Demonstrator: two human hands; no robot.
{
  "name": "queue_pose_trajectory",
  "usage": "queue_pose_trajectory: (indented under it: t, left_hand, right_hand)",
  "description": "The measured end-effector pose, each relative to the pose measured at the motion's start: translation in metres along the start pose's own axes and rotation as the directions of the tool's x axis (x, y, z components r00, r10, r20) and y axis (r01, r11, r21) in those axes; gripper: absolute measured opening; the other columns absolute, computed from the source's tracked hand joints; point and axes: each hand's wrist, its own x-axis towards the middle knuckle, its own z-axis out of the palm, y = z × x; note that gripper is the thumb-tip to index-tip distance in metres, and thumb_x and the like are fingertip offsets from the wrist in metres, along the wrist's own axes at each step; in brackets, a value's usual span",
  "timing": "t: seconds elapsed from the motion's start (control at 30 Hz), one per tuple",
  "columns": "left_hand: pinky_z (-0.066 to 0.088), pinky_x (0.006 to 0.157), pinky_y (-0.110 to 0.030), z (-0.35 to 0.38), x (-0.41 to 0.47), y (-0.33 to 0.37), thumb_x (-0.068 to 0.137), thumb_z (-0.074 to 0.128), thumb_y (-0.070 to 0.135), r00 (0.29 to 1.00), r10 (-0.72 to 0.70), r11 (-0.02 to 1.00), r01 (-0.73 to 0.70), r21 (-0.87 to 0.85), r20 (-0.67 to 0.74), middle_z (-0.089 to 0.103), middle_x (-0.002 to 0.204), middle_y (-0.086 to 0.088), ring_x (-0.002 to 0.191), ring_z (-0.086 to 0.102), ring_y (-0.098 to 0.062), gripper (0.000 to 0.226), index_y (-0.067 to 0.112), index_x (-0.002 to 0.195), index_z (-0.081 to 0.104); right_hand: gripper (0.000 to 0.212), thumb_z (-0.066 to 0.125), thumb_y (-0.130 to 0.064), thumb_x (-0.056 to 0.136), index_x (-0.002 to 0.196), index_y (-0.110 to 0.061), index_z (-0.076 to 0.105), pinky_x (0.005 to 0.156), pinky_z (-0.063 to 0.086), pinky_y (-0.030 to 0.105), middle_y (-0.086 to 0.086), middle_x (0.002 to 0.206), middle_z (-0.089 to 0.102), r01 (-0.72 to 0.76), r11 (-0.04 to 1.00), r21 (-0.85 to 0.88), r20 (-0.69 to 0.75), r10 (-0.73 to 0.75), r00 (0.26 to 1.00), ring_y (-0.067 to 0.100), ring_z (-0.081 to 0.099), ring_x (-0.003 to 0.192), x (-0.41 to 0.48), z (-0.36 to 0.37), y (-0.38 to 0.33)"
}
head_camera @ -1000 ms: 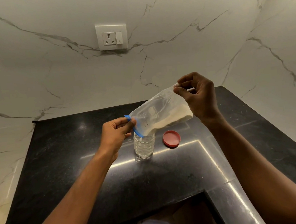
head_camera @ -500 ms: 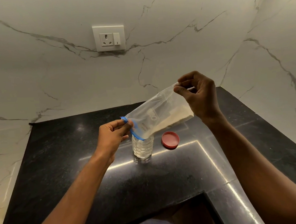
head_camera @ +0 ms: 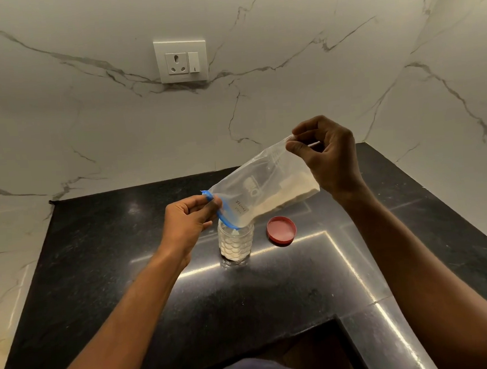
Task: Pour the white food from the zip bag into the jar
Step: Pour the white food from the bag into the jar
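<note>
- Since a second ago the white food (head_camera: 281,200) has slid further down the zip bag (head_camera: 254,189) toward its mouth, and the jar (head_camera: 236,242) now shows white filling most of its body; the hands have hardly shifted.
- My left hand (head_camera: 188,221) is closed in a pinch on the blue zip edge (head_camera: 224,214) at the low end, steering the mouth so it sits right over the jar's opening.
- My right hand (head_camera: 328,156) is closed on the bag's sealed bottom corner, raised high so the bag slopes down to the left.
- I judge the bag thin, limp and slippery: it gives no support of its own, so it needs a hold at both ends, as now.
- What's left of the food looks light and loose, bunched along the bag's lower fold near my right hand, and may come in a rush if I lift too steeply.
- The jar stands upright on the black counter (head_camera: 128,279), unheld; it looks small and could tip if the bag drags on its rim.
- Its red lid (head_camera: 281,229) lies just beside it, clear of the pour.
</note>
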Motion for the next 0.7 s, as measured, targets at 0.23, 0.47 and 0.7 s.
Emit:
queue_pose_trajectory:
  t: [0.23,0.47,0.7]
  left_hand:
    - [0.061,0.067,-0.019,0.0018,0.0035,0.0027,0.087,0.079,0.022,1.0,0.004,1.0,-0.004,-0.007,-0.011,0.084,0.096,0.009,0.093,0.08,-0.008,0.015,0.026,0.101,0.08]
    - [0.061,0.066,-0.017,0.0028,0.006,0.0011,0.089,0.078,0.019,1.0,-0.007,1.0,0.007,-0.02,-0.008,0.084,0.097,0.008,0.093,0.08,-0.008,0.014,0.025,0.101,0.08]
    - [0.061,0.067,-0.016,0.0044,0.0073,0.0002,0.09,0.077,0.016,1.0,-0.011,0.998,0.01,-0.065,-0.006,0.084,0.097,0.005,0.091,0.081,-0.01,0.014,0.022,0.103,0.08]
  right_hand:
    - [0.023,0.083,-0.019,0.087,0.105,-0.013,0.071,0.073,0.061,0.021,-0.011,0.088,0.073,0.004,1.0,0.014,-0.004,-0.004,1.0,0.003,0.074,0.082,0.005,-0.0011,0.0018]
    - [0.022,0.083,-0.018,0.087,0.105,-0.013,0.07,0.072,0.059,0.018,-0.014,0.088,0.072,-0.003,1.0,0.018,0.004,0.003,1.0,-0.002,0.072,0.08,0.0086,0.0005,0.0031]
    - [0.021,0.084,-0.019,0.087,0.102,-0.014,0.071,0.072,0.061,0.02,-0.012,0.087,0.073,0.002,1.0,0.018,-0.002,-0.002,1.0,0.003,0.073,0.081,0.0108,0.0004,0.0052]
